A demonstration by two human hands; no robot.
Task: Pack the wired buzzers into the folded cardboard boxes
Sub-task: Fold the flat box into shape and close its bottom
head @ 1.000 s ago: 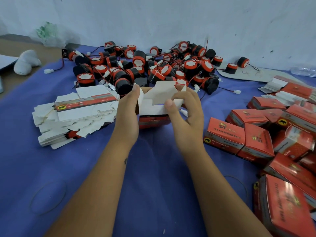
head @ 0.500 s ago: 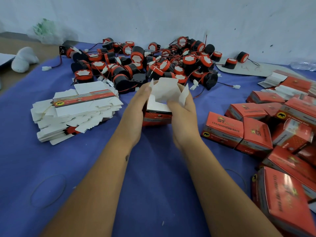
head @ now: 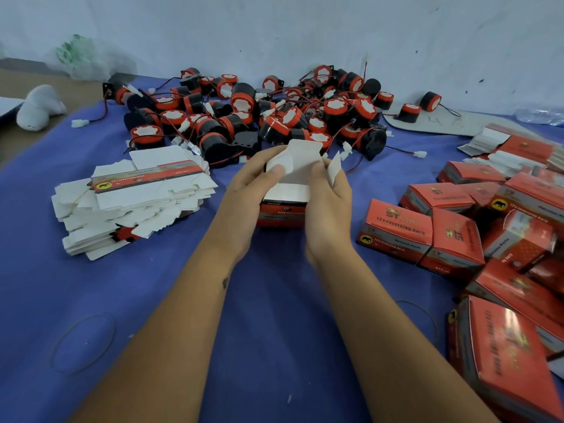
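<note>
A small red cardboard box (head: 282, 213) stands upright on the blue cloth, its white top flaps raised. My left hand (head: 244, 203) grips its left side, thumb pressing a white flap inward. My right hand (head: 328, 209) holds its right side, fingers on the far flap. What is inside the box is hidden. Beyond it lies a pile of black-and-red wired buzzers (head: 268, 114) with red wires and white plugs.
A stack of flat unfolded boxes (head: 131, 199) lies to the left. Several closed red boxes (head: 457, 233) crowd the right side. More flat cartons (head: 512, 148) sit far right. A white wall runs behind the pile. Rubber bands (head: 82, 343) lie on the cloth.
The box has come down from mid-air onto the cloth and slightly nearer me. Both hands shifted from spreading the flaps to pressing them down over the opening.
</note>
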